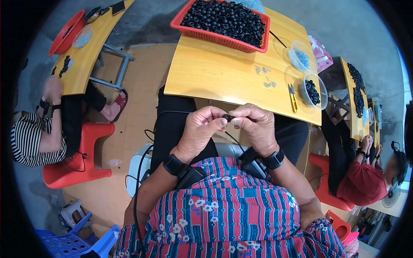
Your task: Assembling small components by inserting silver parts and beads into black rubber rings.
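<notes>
Small black part (226, 117) pinched in the open, just short of the table (202, 73).
My left hand (200, 131) and right hand (256, 127) press thumb and finger tight on it, probably for steadiness; red basket (211, 37) of black pieces (223, 19) and snips (293, 99) sit ahead, presumably for reach.

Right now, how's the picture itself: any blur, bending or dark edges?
Head view: corners fall to black; the side table's edge at left bows; the co-worker's hand there is blurred; the left hand and right hand look fairly sharp, but the small black part between them shows little detail.
</notes>
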A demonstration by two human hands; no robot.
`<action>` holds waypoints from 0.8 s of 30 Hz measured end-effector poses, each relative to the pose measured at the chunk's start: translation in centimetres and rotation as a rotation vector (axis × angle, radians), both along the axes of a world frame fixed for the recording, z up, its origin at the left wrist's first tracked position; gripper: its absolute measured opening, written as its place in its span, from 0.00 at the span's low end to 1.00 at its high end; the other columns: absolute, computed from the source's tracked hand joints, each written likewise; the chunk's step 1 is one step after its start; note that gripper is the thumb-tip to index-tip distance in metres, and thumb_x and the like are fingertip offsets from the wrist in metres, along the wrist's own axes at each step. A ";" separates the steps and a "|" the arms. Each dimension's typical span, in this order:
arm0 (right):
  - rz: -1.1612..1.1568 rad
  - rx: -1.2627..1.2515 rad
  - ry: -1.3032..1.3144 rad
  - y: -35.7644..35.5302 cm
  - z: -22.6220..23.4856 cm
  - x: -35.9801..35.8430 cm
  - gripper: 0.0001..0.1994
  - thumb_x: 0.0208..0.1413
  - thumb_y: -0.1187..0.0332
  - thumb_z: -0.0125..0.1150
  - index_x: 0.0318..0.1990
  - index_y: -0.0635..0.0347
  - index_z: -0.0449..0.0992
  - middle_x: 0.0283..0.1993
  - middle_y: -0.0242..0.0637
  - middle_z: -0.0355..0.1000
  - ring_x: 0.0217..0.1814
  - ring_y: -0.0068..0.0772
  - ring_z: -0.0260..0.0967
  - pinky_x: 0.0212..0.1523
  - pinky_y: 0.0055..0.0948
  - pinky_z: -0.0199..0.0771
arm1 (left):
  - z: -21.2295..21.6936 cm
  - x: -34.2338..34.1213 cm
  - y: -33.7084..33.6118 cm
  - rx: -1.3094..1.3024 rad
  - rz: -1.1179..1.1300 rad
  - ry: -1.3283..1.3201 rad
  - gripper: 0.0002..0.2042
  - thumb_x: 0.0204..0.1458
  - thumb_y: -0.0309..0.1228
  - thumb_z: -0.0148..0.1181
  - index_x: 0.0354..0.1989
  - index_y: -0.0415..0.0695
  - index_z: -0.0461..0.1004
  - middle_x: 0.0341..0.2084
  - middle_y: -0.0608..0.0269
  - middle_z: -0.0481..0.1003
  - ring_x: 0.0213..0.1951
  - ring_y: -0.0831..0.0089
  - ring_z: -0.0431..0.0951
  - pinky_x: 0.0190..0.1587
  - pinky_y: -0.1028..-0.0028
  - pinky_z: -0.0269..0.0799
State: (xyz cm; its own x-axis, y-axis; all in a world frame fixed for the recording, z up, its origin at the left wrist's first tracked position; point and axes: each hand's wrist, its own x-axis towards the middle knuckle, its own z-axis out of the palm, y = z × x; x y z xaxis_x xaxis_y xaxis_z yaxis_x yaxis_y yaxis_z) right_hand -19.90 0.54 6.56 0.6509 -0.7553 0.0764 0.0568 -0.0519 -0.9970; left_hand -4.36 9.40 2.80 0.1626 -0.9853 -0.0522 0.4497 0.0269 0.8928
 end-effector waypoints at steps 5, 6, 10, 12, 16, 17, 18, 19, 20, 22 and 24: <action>0.015 -0.028 0.050 -0.2 0.0 -0.2 0.05 0.48 0.79 0.65 0.34 0.64 0.81 0.31 0.34 0.76 0.32 0.20 0.71 0.35 0.19 0.72 | -0.4 0.1 -0.1 -0.017 0.005 -0.087 0.08 0.55 0.27 0.60 0.39 0.37 0.73 0.28 0.67 0.74 0.31 0.82 0.74 0.37 0.81 0.73; 0.000 -0.080 0.066 -0.1 0.0 -0.2 0.05 0.48 0.79 0.65 0.34 0.64 0.81 0.31 0.34 0.76 0.32 0.20 0.71 0.35 0.20 0.73 | -0.4 0.0 -0.2 -0.020 0.006 -0.106 0.08 0.55 0.27 0.60 0.39 0.37 0.73 0.28 0.67 0.74 0.31 0.82 0.74 0.37 0.81 0.73; -0.073 -0.173 0.077 0.5 -0.5 0.1 0.06 0.48 0.79 0.65 0.35 0.64 0.81 0.32 0.35 0.77 0.35 0.22 0.72 0.38 0.20 0.73 | -0.3 -0.1 -0.1 -0.016 0.043 -0.099 0.07 0.55 0.26 0.60 0.39 0.37 0.73 0.28 0.67 0.74 0.31 0.83 0.74 0.36 0.81 0.74; -0.101 -0.180 0.063 0.6 -0.8 0.3 0.06 0.48 0.79 0.65 0.35 0.64 0.81 0.33 0.35 0.77 0.35 0.22 0.72 0.38 0.20 0.73 | -0.4 -0.2 -0.2 -0.006 0.071 -0.044 0.06 0.54 0.24 0.60 0.38 0.36 0.74 0.28 0.67 0.74 0.31 0.83 0.74 0.34 0.82 0.73; -0.115 -0.160 0.030 0.8 -0.8 0.4 0.08 0.49 0.80 0.63 0.38 0.63 0.81 0.33 0.35 0.77 0.34 0.21 0.72 0.37 0.20 0.73 | -0.2 -0.3 -0.3 -0.007 0.073 -0.025 0.06 0.54 0.24 0.60 0.38 0.36 0.73 0.28 0.66 0.74 0.31 0.83 0.74 0.35 0.81 0.74; -0.117 -0.143 0.016 0.8 -0.9 0.4 0.08 0.49 0.80 0.63 0.39 0.63 0.81 0.33 0.35 0.77 0.34 0.21 0.72 0.37 0.20 0.73 | -0.3 -0.3 -0.4 -0.004 0.073 -0.014 0.06 0.54 0.24 0.60 0.39 0.35 0.73 0.28 0.65 0.74 0.31 0.82 0.74 0.35 0.81 0.74; -0.111 -0.139 0.015 0.8 -0.9 0.4 0.09 0.50 0.80 0.62 0.39 0.63 0.81 0.33 0.35 0.76 0.33 0.21 0.72 0.37 0.19 0.73 | -0.3 -0.3 -0.4 0.000 0.073 -0.004 0.07 0.54 0.24 0.60 0.39 0.35 0.73 0.28 0.65 0.74 0.31 0.82 0.74 0.35 0.81 0.74; -0.105 -0.132 0.015 0.8 -1.0 0.3 0.09 0.51 0.80 0.62 0.40 0.63 0.80 0.33 0.35 0.76 0.33 0.21 0.72 0.36 0.19 0.73 | -0.2 -0.3 -0.4 -0.002 0.076 -0.007 0.07 0.54 0.24 0.60 0.39 0.35 0.73 0.28 0.65 0.74 0.31 0.82 0.74 0.35 0.81 0.74; -0.099 -0.126 0.015 0.8 -1.0 0.3 0.09 0.51 0.79 0.61 0.41 0.64 0.80 0.33 0.35 0.76 0.32 0.20 0.72 0.36 0.19 0.73 | -0.2 -0.3 -0.3 -0.003 0.079 -0.010 0.07 0.54 0.24 0.60 0.39 0.35 0.73 0.28 0.65 0.74 0.31 0.82 0.74 0.35 0.81 0.74; -0.094 -0.087 0.010 0.8 -0.7 0.3 0.09 0.53 0.79 0.60 0.42 0.64 0.80 0.32 0.35 0.76 0.31 0.20 0.71 0.35 0.19 0.73 | -0.2 -0.2 -0.3 -0.003 0.079 -0.010 0.07 0.54 0.24 0.60 0.39 0.35 0.73 0.28 0.65 0.74 0.31 0.82 0.74 0.35 0.81 0.74; -0.082 -0.032 -0.006 0.8 -0.9 0.3 0.09 0.54 0.78 0.60 0.42 0.65 0.80 0.32 0.35 0.75 0.31 0.20 0.71 0.35 0.19 0.73 | -0.4 -0.1 -0.3 -0.001 0.074 -0.005 0.07 0.54 0.24 0.60 0.39 0.35 0.73 0.28 0.65 0.74 0.31 0.82 0.74 0.35 0.81 0.74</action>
State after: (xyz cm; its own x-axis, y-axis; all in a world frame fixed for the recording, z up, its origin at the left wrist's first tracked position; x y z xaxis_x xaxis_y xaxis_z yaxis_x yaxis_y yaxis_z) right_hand -19.55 1.31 5.68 0.5860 -0.8034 0.1052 0.0567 -0.0888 -0.9944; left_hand -4.48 9.07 2.40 0.2352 -0.9706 -0.0504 0.4417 0.0605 0.8951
